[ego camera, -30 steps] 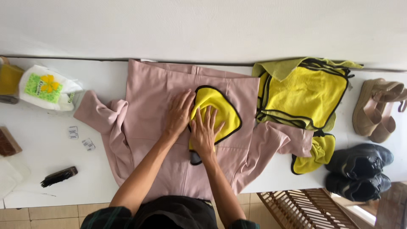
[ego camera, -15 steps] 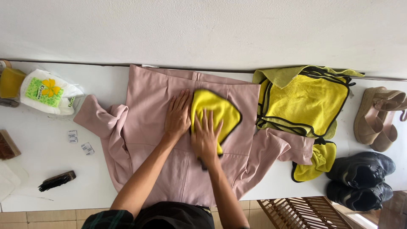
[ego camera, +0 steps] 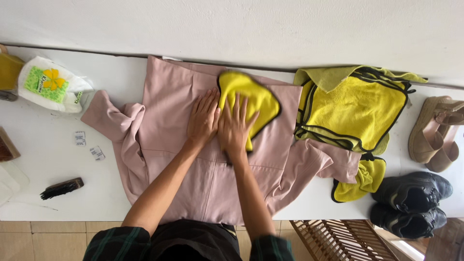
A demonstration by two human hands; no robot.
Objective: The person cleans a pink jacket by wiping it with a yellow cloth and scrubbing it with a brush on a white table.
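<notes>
A dusty pink jacket [ego camera: 169, 111] lies spread flat on the white table [ego camera: 48, 159]. My left hand [ego camera: 203, 118] rests flat on the jacket with its fingers apart. Right beside it, my right hand [ego camera: 235, 124] presses flat on a yellow cloth with a black edge [ego camera: 258, 99], which lies on the upper middle of the jacket. Both hands touch side by side. My forearms reach up from the bottom of the view.
A pile of yellow cloths [ego camera: 357, 108] and a small one [ego camera: 360, 181] lie right of the jacket. Beige sandals [ego camera: 435, 133] and black shoes [ego camera: 413, 203] sit at the far right. At left are a white packet [ego camera: 50, 84], two small tags [ego camera: 89, 145] and a black brush [ego camera: 60, 187].
My right hand has slid the yellow cloth up the jacket, away from me, and my left hand has moved up alongside it.
</notes>
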